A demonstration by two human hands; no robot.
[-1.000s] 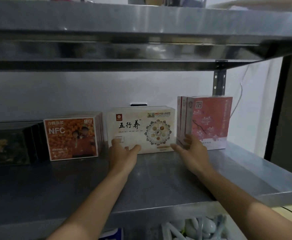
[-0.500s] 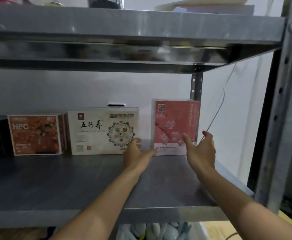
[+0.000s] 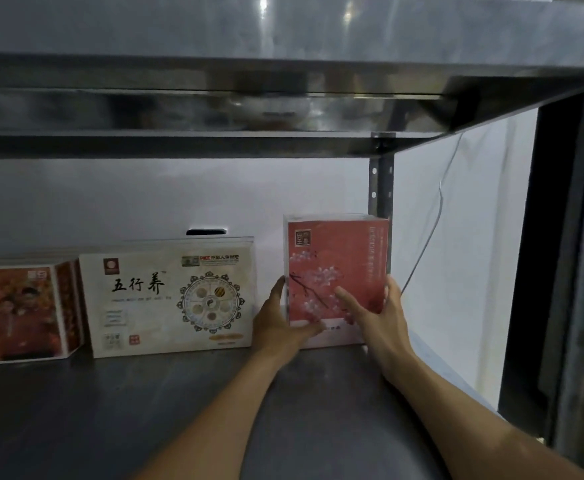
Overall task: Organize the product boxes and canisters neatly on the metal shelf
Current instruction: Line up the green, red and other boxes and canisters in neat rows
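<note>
A pink box with blossom print (image 3: pixel 335 258) stands upright at the back right of the metal shelf (image 3: pixel 145 417). My left hand (image 3: pixel 278 323) presses its left edge and lower front, and my right hand (image 3: pixel 377 313) wraps its right edge with fingers across the front. Both hands clasp the box between them. To its left stands a cream box with black characters (image 3: pixel 169 296), and further left an orange box (image 3: pixel 17 313) cut off by the frame edge.
The upper shelf (image 3: pixel 283 109) hangs low overhead. A perforated rear post (image 3: pixel 382 188) rises just behind the pink box. A dark front post (image 3: pixel 581 271) borders the right side. A thin cable (image 3: pixel 436 216) hangs along the white wall.
Both hands have closed in from in front of the pink box onto its two sides. The view has moved closer and to the right.
</note>
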